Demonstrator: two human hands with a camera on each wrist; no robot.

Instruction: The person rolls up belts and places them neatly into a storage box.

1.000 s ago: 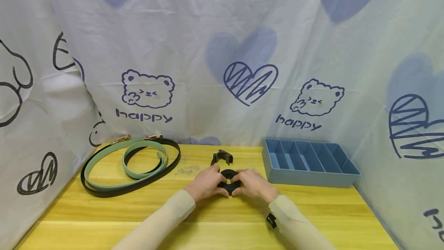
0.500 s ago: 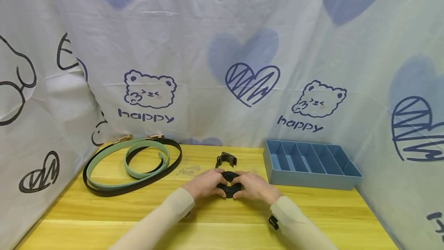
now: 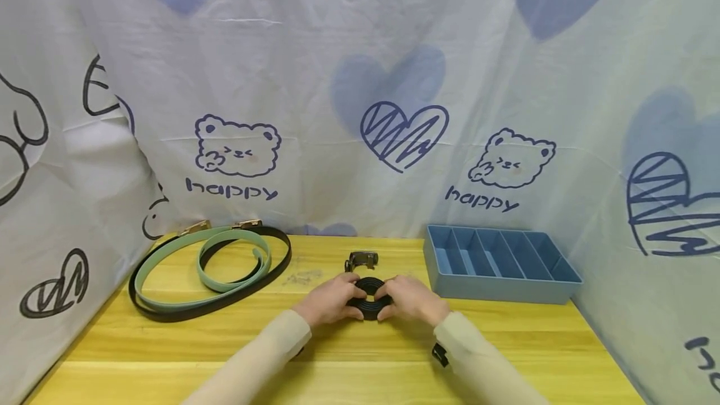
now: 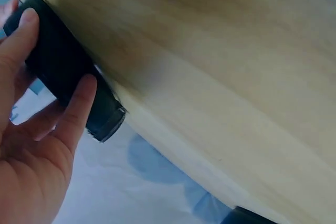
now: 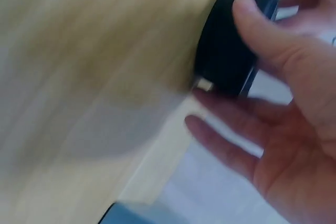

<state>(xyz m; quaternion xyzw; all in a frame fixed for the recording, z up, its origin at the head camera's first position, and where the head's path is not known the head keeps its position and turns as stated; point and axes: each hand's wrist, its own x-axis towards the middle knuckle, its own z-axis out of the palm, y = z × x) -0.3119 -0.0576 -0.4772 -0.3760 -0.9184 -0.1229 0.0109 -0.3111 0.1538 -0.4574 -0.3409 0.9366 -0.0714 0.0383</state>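
A black belt (image 3: 370, 315) is wound into a flat, tight coil near the middle of the table in the head view. My left hand (image 3: 330, 300) grips the coil's left side, thumb at the near side and fingers behind. On the right side, my right hand (image 3: 415, 302) holds it the same way. The belt's dark buckle (image 3: 362, 260) sticks out beyond the coil, on the far side. In the left wrist view the outer face of the coiled belt (image 4: 63, 56) shows between thumb and fingers. The right wrist view shows the belt (image 5: 226, 45) under the right thumb.
At the back left lie more belts (image 3: 208, 309), green and black, in loose loops with gold-coloured buckles (image 3: 247, 224). A blue-grey box (image 3: 506, 288) with several compartments stands at the back right. Printed white cloth (image 3: 326, 161) walls the table's (image 3: 360, 380) back and sides.
The buckle beyond the coil has turned and sits lower than a second ago. Both hands keep their grip on the coiled belt in nearly the same place. The head view shifts slightly.
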